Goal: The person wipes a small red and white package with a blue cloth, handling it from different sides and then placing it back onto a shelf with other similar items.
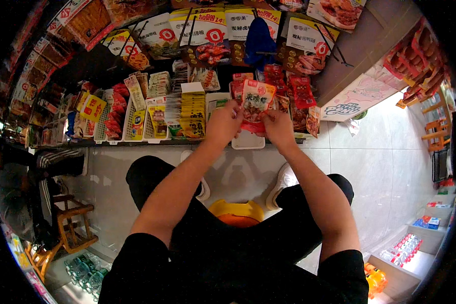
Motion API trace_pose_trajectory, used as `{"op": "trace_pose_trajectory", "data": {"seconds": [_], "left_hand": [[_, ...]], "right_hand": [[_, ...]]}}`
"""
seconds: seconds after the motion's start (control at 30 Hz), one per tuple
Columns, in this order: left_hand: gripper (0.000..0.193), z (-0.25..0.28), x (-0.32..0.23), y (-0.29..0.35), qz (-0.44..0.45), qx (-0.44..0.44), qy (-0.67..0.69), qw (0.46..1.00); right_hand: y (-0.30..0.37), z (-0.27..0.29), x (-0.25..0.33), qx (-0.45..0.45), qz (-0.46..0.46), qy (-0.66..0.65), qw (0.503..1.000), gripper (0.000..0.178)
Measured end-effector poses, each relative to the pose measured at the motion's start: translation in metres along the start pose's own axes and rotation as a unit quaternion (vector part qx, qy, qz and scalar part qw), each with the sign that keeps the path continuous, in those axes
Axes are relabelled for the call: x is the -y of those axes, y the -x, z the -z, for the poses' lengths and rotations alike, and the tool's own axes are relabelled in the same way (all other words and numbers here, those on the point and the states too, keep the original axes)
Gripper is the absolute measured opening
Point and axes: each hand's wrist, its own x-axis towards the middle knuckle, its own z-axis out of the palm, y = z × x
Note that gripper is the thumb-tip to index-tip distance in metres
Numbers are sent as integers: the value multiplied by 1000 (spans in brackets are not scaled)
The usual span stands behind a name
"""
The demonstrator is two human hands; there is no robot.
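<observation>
Both hands hold a red snack packet (257, 100) with a pale panel and a picture of food on its front. It stands up, facing me, over the front edge of the shelf. My left hand (225, 121) is closed at the packet's left edge, and my right hand (279, 128) pinches its lower right side. Just under it a white plastic bin (248, 141) juts out from the shelf. Close to my left hand is a stack of yellow packets (192, 112). Small red packets (301, 92) lie right of the held one.
Large snack bags (203, 38) hang behind, with a blue cloth-like thing (260, 43) among them. White baskets (135, 121) of packets line the shelf leftward. A yellow stool (236, 209) is beneath me. Someone in striped trousers (48, 190) sits left, near a wooden stool (76, 223).
</observation>
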Motion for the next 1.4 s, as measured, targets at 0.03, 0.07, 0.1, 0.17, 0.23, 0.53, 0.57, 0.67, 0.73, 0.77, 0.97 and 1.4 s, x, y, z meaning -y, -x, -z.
{"op": "trace_pose_trajectory", "data": {"seconds": [0.03,0.07,0.1,0.17,0.23,0.53,0.57,0.67,0.73,0.77,0.97,1.4], "left_hand": [[24,4,-4,-3,98,66,160,980],[24,8,-6,-6,97,67,160,980],[25,12,-7,-9,157,124,224,954],[26,18,0,-11,219,172,284,917],[29,15,7,-12,281,243,376,849],[22,21,-17,-6,144,272,242,920],[22,18,-17,-4,143,272,241,920],[22,8,-11,0,60,212,176,959],[22,3,-7,0,50,181,128,974],[22,0,-5,1,51,180,128,974],[26,-20,8,9,-17,64,5,998],[33,-37,9,19,13,119,-21,993]], "right_hand": [[-2,0,-5,-47,37,24,998,23],[-4,0,-10,-93,74,49,992,25],[-5,4,-16,-95,73,49,992,25],[0,7,6,-55,64,37,996,24],[-1,4,4,-52,54,19,997,25],[-1,11,5,-30,44,-7,999,27],[-2,11,3,-19,35,-20,999,30],[-1,2,-8,11,14,12,1000,37],[1,3,-3,39,30,0,999,39],[4,4,5,65,46,-12,997,41],[20,-7,31,-1,1,49,999,23],[11,-33,-38,-54,47,-62,996,24]]}}
